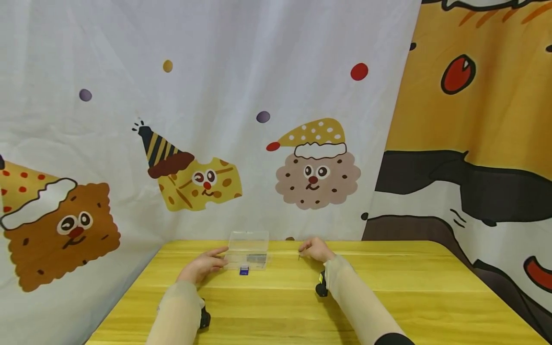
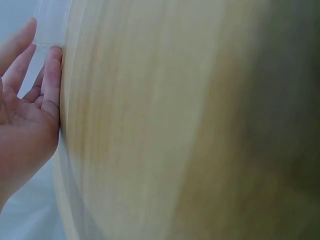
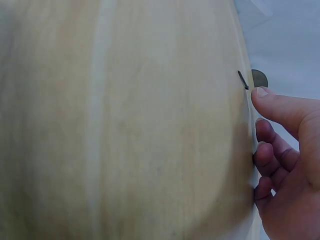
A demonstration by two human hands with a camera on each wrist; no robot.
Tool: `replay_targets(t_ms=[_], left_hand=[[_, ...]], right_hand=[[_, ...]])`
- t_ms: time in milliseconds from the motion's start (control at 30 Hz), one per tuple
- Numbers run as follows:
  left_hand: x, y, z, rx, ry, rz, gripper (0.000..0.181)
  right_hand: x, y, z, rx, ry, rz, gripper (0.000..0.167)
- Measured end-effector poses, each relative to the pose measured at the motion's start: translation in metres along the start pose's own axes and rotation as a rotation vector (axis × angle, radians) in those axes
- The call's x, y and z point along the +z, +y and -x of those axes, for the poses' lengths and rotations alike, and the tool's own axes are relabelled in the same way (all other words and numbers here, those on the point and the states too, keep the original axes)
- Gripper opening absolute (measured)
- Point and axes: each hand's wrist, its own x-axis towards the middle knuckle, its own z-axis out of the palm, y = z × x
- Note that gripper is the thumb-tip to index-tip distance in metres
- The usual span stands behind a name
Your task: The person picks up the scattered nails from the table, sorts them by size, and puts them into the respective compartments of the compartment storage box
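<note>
A clear plastic box (image 1: pixel 247 262) stands toward the back of the table with its lid (image 1: pixel 248 240) raised. From the left side, my left hand (image 1: pixel 204 266) touches the box with fairly straight fingers; the left wrist view shows its fingertips (image 2: pixel 53 52) at the box's edge. To the right of the box, my right hand (image 1: pixel 316 249) holds a tiny thin metal screw (image 3: pixel 243 80) at the fingertips, low over the table. The thumb (image 3: pixel 272 102) is beside one end of the screw, and the other fingers curl behind it. The thumb hides the exact contact.
A small blue-and-white item (image 1: pixel 244 270) lies just in front of the box. Something flat and grey (image 1: pixel 257 259) is inside the box. The wooden table (image 1: pixel 267 311) ends at a printed curtain (image 1: pixel 241 96) hanging behind it.
</note>
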Motion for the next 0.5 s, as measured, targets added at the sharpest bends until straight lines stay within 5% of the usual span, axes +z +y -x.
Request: replay_targets(t_ms=[500], left_hand=[[-0.0003,-0.0021,-0.0017,0.008,-0.012,-0.007,0.061]], right_hand=[[0.0029,-0.0044,0.0052,-0.004,-0.019,0.021,0.01]])
